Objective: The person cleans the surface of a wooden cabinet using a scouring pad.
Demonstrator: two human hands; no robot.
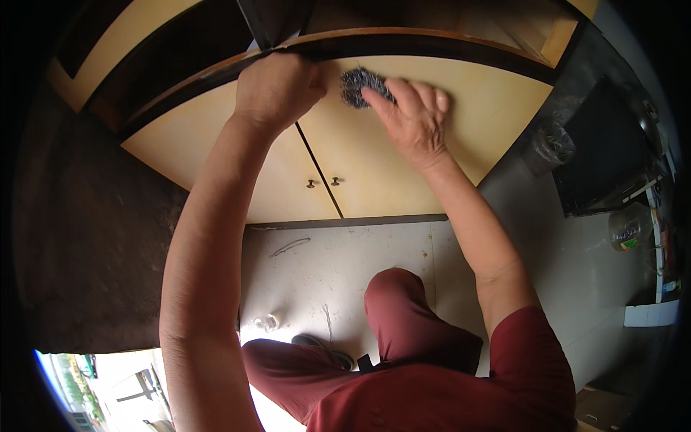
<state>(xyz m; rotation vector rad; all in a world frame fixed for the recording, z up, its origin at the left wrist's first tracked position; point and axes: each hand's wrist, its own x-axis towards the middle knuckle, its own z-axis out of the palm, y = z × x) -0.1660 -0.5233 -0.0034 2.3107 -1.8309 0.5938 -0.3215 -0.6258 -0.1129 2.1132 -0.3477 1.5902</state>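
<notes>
My right hand [415,119] pinches a steel wool scourer [356,89] between thumb and fingers. The scourer lies against the upper part of the right cabinet door [399,173], which is pale yellow. My left hand [275,89] is curled at the top of the doors, by the dark rail [432,46] of the cabinet frame. Its fingertips are hidden, so I cannot tell whether it grips the rail. The left cabinet door [216,140] is closed beside the right one. Two small dark knobs, a left one [310,184] and a right one [335,181], flank the gap between them.
Above the rail are dark open compartments [189,59]. A dark brown panel [97,243] stands at left. On the pale floor [345,254] lie a clear container [266,323] and a strand [327,321]. At right are a black panel [604,151] and a plastic jug [629,229].
</notes>
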